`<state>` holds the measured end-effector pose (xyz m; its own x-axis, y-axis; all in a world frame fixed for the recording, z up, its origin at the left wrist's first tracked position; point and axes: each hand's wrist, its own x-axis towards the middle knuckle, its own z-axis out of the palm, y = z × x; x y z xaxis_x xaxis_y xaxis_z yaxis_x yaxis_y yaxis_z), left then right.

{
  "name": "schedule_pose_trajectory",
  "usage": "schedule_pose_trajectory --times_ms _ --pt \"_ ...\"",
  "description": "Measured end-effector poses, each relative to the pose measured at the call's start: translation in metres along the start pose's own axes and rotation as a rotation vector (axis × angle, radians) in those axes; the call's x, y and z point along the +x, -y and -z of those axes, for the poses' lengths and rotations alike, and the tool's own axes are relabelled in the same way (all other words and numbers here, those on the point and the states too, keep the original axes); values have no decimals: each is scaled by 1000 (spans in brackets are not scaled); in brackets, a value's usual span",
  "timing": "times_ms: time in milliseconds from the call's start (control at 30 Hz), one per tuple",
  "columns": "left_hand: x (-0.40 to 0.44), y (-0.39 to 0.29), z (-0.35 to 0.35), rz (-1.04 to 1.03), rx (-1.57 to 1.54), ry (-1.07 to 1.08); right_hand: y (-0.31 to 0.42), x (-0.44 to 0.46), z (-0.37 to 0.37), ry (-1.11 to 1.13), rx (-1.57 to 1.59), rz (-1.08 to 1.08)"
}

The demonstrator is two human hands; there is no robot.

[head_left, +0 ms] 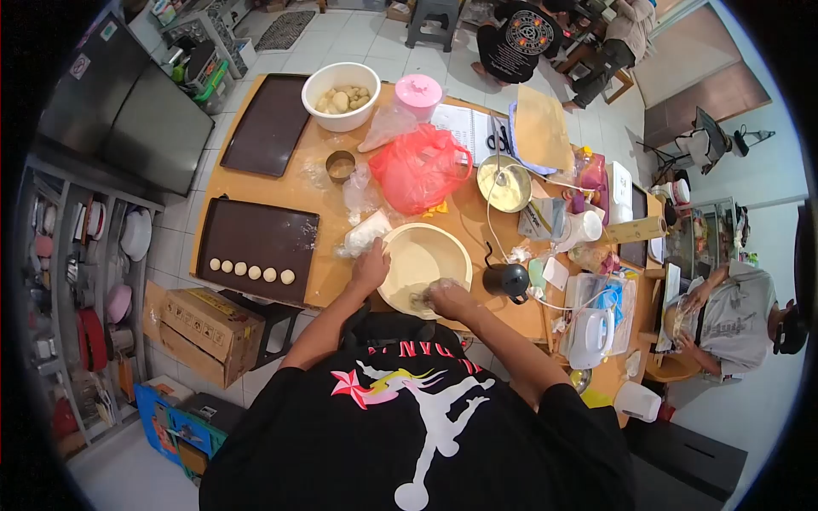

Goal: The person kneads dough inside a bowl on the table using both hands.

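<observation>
A cream plastic basin [430, 247] stands at the table's near edge, in front of my body. My left hand [371, 266] is at its left rim, with the fingers closed over the edge. Beside those fingers lies a white plastic bag [367, 233] of what looks like flour. Inside the basin's near right side is my right hand [448, 297], its fingers bent together. A greyish, blurred thing [420, 298] shows at its fingertips; I cannot make out what it is. Several small round dough balls [254, 272] sit in a row on a dark baking tray [256, 228] to the left.
Farther back are a second tray [267, 128], a white bowl of dough pieces [341, 96], a red plastic bag [417, 170] and a metal bowl [504, 183]. A black kettle [506, 281] stands right of the basin. A co-worker [733, 319] sits at the right.
</observation>
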<state>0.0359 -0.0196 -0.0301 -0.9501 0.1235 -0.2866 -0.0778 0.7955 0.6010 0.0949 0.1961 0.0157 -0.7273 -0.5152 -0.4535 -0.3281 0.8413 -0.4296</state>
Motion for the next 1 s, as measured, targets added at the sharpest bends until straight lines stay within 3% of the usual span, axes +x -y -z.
schedule_pose_trajectory --times_ms 300,400,700,800,867,933,1000 --pt "5 6 -9 12 7 1 1 9 -43 -272 -117 -60" --pt "5 7 -11 20 -5 17 17 12 -40 -279 -141 -183" --pt "1 -1 -2 -1 31 20 7 45 -53 -337 230 -608" --pt "5 7 -9 2 25 16 15 35 -33 -235 569 -711" --pt "4 9 -9 -2 8 20 -6 29 -48 -228 628 -99" --pt "6 7 -9 -14 -3 17 7 28 -52 -40 1517 -456" --pt "5 7 -8 -23 -3 6 -4 28 -56 18 1138 -433"
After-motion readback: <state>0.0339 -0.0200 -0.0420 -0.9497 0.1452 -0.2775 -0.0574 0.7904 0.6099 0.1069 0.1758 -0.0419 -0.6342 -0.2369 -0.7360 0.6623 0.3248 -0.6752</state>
